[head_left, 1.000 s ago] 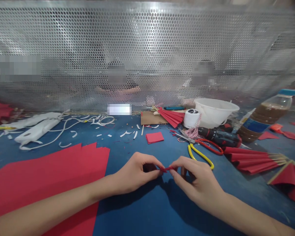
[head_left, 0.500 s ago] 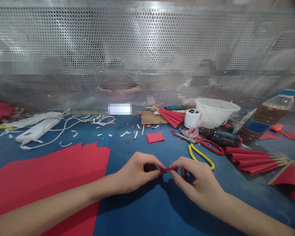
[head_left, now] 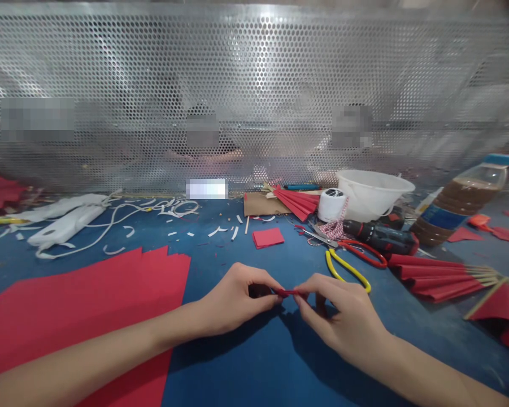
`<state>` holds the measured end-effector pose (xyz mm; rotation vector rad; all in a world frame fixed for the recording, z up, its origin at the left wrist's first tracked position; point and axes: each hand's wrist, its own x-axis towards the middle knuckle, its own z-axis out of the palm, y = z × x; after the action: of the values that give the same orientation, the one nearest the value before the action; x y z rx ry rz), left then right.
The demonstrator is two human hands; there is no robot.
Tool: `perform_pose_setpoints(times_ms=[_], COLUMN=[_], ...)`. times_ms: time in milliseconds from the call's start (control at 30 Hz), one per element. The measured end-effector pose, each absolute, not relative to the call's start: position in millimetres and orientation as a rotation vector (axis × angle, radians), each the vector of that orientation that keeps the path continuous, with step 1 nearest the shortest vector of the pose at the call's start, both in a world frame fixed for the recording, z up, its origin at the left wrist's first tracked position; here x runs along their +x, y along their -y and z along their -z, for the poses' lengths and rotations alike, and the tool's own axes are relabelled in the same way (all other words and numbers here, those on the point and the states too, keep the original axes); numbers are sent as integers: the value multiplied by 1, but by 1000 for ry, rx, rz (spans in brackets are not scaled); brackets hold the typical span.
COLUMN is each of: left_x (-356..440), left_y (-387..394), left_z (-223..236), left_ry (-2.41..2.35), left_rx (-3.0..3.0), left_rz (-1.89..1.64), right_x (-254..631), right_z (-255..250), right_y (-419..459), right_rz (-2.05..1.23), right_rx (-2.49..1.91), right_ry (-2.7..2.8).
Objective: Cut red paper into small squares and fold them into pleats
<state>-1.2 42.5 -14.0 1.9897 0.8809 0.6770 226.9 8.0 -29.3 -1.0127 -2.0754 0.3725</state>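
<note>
A narrow strip of folded red paper (head_left: 287, 293) is stretched between my two hands, just above the blue table (head_left: 220, 362). My left hand (head_left: 237, 299) pinches its left end between thumb and fingertips. The right end is pinched by my right hand (head_left: 339, 311) in the same way. Most of the strip is covered by the fingers. Beyond the hands lies a small stack of red paper rectangles (head_left: 268, 238). Large red sheets (head_left: 122, 299) spread under and beside my left forearm. Yellow-handled scissors (head_left: 351, 268) lie just past my right hand.
Red-handled scissors (head_left: 366, 255), a power drill (head_left: 381, 236), a spool of white thread (head_left: 331, 206), a white bucket (head_left: 373, 189) and a leaning bottle (head_left: 457, 206) crowd the right. Pleated red fans (head_left: 436, 277) lie nearby. A white power strip (head_left: 65, 225) sits left, before a perforated metal panel (head_left: 254, 85).
The red paper strip between my fingertips looks straighter and flatter than before. My right fingertips have shifted very slightly; the left hand stays in place.
</note>
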Motion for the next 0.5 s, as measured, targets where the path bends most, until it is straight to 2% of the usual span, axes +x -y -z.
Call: perform_pose_setpoints(times_ms=[500], left_x=[-1], left_y=[-43], left_z=[14], left_ry=[-887], left_rx=[2027], left_rz=[-690], right_x=[228], right_z=[29], right_y=[-7], right_rz=[-386], right_rx=[-1011], right_ry=[2094])
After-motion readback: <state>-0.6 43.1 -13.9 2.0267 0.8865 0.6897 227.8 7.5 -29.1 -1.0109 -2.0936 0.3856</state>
